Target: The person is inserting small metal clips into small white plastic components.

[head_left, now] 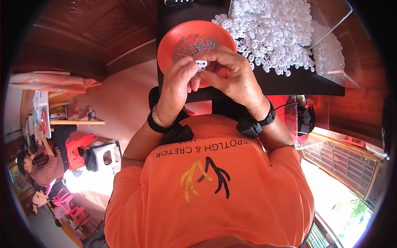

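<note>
Orange shirt (256,186) nearest, left fingers (186,71) and right fingers (218,55) pinch one white piece (201,64).

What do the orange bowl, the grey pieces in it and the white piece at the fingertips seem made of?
Orange bowl: likely smooth plastic, going by its even colour and thin rim. Grey pieces: possibly metal, dull grey, though too small to be sure. White piece: probably moulded plastic, opaque, with rounded holes.

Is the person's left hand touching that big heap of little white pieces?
Apart. The head view shows the left hand left of the heap of white pieces, with the right hand and part of the orange bowl showing between them.
</note>
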A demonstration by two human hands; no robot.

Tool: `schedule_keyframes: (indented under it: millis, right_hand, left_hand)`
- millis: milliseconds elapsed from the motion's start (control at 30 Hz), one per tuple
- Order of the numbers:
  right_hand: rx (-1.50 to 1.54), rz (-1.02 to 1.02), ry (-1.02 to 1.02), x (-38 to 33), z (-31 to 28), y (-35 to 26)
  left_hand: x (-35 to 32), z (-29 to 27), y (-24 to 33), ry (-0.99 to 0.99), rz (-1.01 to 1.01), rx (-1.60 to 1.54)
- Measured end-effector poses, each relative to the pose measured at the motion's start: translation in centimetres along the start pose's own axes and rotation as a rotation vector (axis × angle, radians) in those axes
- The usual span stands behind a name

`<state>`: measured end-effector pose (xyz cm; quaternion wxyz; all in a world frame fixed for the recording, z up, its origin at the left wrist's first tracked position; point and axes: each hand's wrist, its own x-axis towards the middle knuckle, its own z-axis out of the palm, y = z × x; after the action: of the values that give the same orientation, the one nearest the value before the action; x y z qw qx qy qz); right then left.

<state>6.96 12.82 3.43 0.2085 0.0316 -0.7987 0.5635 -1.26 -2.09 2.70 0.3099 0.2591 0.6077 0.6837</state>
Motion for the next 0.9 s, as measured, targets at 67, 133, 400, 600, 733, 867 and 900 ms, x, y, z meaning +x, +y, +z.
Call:
schedule_keyframes:
  millis: [67, 133, 400, 600, 733, 867, 900]
  right_hand:
    - [-0.016, -0.007, -0.012, -0.1, 0.1, 0.0]
    - [-0.075, -0.045, 0.013, -0.1, 0.3, 0.0]
    - [-0.323, -0.171, 0.107, -0.1, 1.6, -0.1]
    - [-0.265, -0.17, 0.1, 0.0, 1.5, 0.1]
    - [-0.211, -0.13, 0.088, -0.1, 1.1, -0.3]
    - [-0.155, -0.091, 0.091, -0.2, 1.1, -0.4]
    - [-0.264, -0.196, 0.107, 0.0, 1.0, -0.2]
  left_hand:
    - [0.1, 0.4, -0.1, 0.034, 0.015, -0.029]
    - [0.1, 0.0, -0.4, 0.037, 0.008, -0.003]
    - [-0.3, 0.3, 0.2, 0.088, -0.038, 0.027]
    - [0.0, 0.1, -0.3, 0.103, -0.008, -0.049]
    - [0.2, 0.4, -0.6, 0.1, -0.013, -0.079]
    - [-0.1, 0.8, -0.9, 0.111, 0.006, -0.16]
    - [-0.2, 0.7, -0.9, 0.136, 0.006, -0.142]
